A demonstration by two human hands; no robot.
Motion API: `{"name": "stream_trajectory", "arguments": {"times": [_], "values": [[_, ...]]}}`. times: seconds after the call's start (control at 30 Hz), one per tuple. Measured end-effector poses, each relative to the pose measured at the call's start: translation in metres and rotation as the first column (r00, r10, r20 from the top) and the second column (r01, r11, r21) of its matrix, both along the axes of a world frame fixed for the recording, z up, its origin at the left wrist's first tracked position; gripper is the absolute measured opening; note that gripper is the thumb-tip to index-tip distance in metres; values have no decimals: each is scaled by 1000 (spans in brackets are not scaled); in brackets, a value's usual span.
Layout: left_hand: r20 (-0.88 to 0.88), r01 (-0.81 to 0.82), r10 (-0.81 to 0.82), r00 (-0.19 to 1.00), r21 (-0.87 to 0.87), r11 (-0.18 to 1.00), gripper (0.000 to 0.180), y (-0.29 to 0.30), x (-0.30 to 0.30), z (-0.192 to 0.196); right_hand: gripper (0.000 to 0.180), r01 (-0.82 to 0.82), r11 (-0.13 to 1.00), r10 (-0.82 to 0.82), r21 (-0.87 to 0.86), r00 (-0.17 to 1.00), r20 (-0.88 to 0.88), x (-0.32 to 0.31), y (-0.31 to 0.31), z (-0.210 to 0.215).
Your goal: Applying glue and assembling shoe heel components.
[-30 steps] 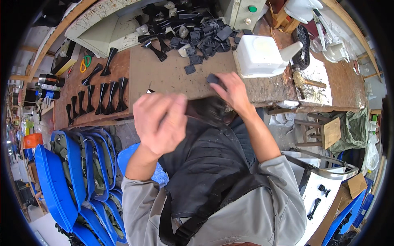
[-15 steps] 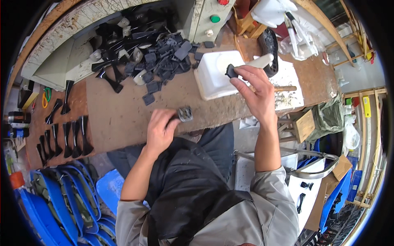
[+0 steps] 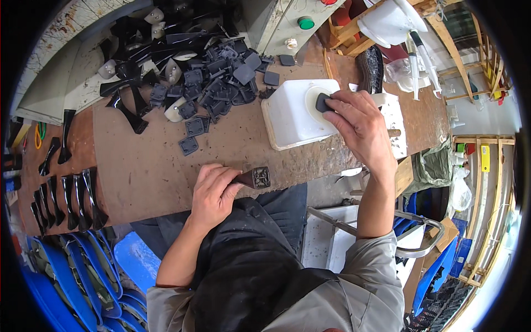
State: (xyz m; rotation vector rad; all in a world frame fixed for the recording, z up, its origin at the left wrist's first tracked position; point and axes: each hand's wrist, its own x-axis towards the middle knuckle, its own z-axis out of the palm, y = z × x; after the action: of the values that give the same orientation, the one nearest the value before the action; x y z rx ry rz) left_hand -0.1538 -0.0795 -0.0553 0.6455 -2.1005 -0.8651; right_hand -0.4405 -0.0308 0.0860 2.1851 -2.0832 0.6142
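My left hand (image 3: pixel 213 193) is closed round a glossy black furniture leg (image 3: pixel 243 178) at the table's front edge. The leg's wide square end, with ribbed hollows inside, points to the right. My right hand (image 3: pixel 362 122) pinches a dark square plastic cap (image 3: pixel 322 102) between thumb and fingers. That cap is over the round cream-coloured part of a white plastic container (image 3: pixel 293 119); whether it touches cannot be told. Left of the container lies a heap of similar dark caps (image 3: pixel 221 77), a few of them spread toward me.
Several finished-looking black legs (image 3: pixel 69 202) stand in a row at the table's left. More legs (image 3: pixel 130 110) are piled at the back beside a metal housing with a green button (image 3: pixel 305 22). A black shoe-like object (image 3: pixel 369 69) and syringes (image 3: pixel 423 58) are at the back right. Blue panels (image 3: pixel 72 276) stack below left.
My right hand has turned the cap flatter and brought it over the container's round part. The leg in my left hand is tilted, its shaft now showing more. The whole view has shifted slightly.
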Motion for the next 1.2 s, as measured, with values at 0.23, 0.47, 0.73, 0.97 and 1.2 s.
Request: {"name": "stream_trajectory", "arguments": {"times": [0.23,0.47,0.73,0.97,1.2], "values": [[-1,2,-2,1000,5,1000,25,-1,-1,2,21,67,988,-64,-138,998,26,-3,3,3],[1,5,-5,1000,17,1000,24,0,4,2,24,176,978,-146,-115,962,230,12,12,5],[3,17,-17,1000,56,998,22,-1,0,1,31,-214,967,246,-137,656,714,52,28,0],[-31,28,-26,999,48,998,23,-4,1,-2,32,-295,950,305,-101,816,491,79,25,-27],[-38,29,-27,999,53,998,24,-4,3,-2,34,-318,944,326,-84,869,372,86,22,-36]]}}
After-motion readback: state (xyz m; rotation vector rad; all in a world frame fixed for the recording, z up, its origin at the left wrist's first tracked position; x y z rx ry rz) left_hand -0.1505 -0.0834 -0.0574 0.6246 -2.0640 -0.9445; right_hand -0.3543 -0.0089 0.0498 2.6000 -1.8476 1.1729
